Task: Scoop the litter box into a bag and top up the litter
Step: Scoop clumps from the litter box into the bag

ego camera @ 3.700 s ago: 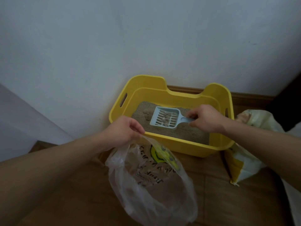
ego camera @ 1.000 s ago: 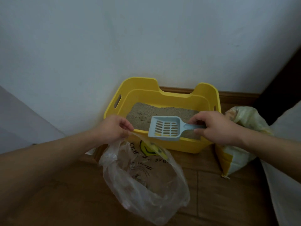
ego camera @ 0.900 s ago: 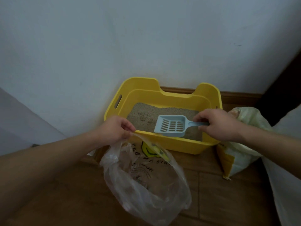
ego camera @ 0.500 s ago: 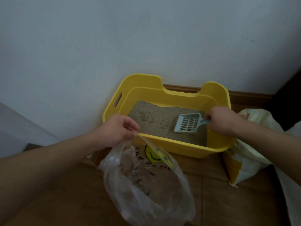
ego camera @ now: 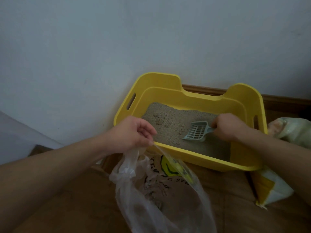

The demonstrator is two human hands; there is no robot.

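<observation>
Gripping the pale blue scoop (ego camera: 196, 132) by its handle, the right hand (ego camera: 225, 126) has the slotted head tipped down onto the litter (ego camera: 168, 121) at the right end of the yellow litter box (ego camera: 193, 157). The left hand (ego camera: 133, 133) pinches the rim of the clear plastic bag (ego camera: 151, 190), mouth open just in front of the box's near wall, bottom slumped on the wooden floor (ego camera: 235, 207). Something dark sits inside, possibly clumps; the film blurs it. A yellow-and-white litter sack (ego camera: 269, 187) lies at the box's right corner.
</observation>
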